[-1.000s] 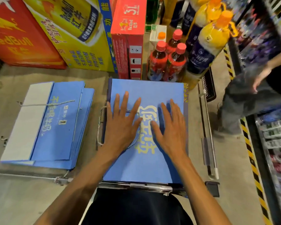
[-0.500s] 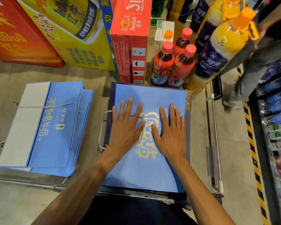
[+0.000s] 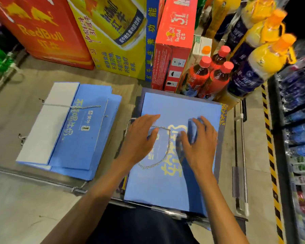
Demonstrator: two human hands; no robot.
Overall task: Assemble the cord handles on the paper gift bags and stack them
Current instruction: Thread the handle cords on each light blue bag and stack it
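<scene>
RedBull cartons (image 3: 42, 32) stand behind gift bag (image 3: 165, 187); left hand (image 3: 139, 141) fingers press flat, right hand (image 3: 201, 147) fingers unclear.

The large red carton (image 3: 42, 32) at far left reads "RedBull" in yellow. The narrow red box (image 3: 174, 32) reads "RedBull" and "3L". The blue gift bag (image 3: 165, 187) in front of me carries yellow Chinese characters, too blurred to read.
</scene>
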